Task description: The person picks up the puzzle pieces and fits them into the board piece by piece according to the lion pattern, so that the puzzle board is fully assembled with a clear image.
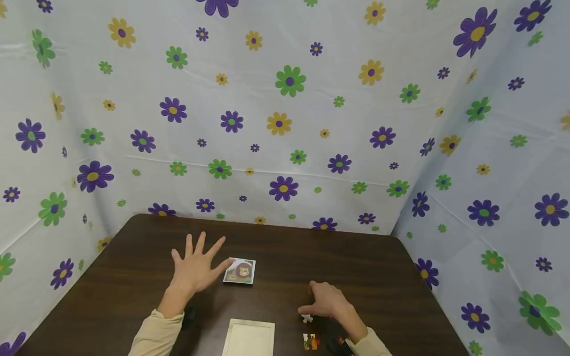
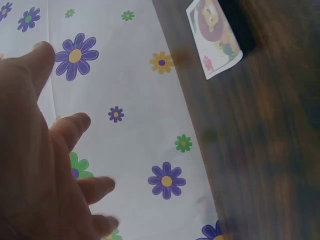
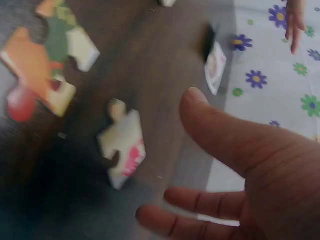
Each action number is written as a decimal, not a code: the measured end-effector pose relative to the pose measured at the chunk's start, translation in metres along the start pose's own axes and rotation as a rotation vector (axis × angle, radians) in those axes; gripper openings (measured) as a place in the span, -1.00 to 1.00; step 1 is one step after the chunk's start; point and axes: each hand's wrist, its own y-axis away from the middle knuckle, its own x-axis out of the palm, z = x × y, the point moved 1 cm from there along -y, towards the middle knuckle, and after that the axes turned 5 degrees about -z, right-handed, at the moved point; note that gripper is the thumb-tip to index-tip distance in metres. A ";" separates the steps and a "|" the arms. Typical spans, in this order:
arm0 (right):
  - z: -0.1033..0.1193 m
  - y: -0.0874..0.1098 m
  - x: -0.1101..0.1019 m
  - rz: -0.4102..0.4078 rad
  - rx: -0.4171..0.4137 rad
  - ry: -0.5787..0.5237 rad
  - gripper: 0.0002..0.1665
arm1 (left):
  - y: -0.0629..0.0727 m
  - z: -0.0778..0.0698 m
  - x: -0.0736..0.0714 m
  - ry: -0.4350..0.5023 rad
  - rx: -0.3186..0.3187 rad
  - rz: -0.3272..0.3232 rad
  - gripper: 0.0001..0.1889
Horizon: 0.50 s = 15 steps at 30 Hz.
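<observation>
My left hand (image 1: 193,271) hovers over the table with its fingers spread wide and holds nothing. Beside its thumb lies a small square block or box (image 1: 240,271) with a lion picture on top; the left wrist view shows the same lion picture (image 2: 215,37). Lower and to the right, my right hand (image 1: 328,299) has its thumb apart from its fingers. A pale jigsaw piece (image 1: 307,319) with a pink mark lies just below that thumb, and the right wrist view shows this jigsaw piece (image 3: 125,142) flat on the table, ungripped. Nearer me are orange-and-green jigsaw pieces (image 3: 37,62), seemingly joined.
A shallow wooden puzzle tray (image 1: 249,338) with a raised rim sits at the front centre, cut off by the frame's bottom. The dark brown table (image 1: 285,247) ends at a flower-printed cloth (image 1: 285,123) behind and at both sides. A dark object (image 1: 339,345) lies partly beneath my right wrist.
</observation>
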 end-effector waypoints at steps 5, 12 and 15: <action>-0.003 0.003 0.012 0.053 0.033 0.008 -0.43 | 0.015 -0.003 0.008 0.232 0.175 0.183 -0.43; -0.004 0.004 0.020 0.012 0.013 0.005 -0.43 | 0.058 -0.013 0.027 0.354 0.287 0.408 -0.35; -0.001 0.004 0.020 -0.030 -0.010 0.002 -0.43 | 0.072 -0.020 0.034 0.298 0.296 0.437 -0.25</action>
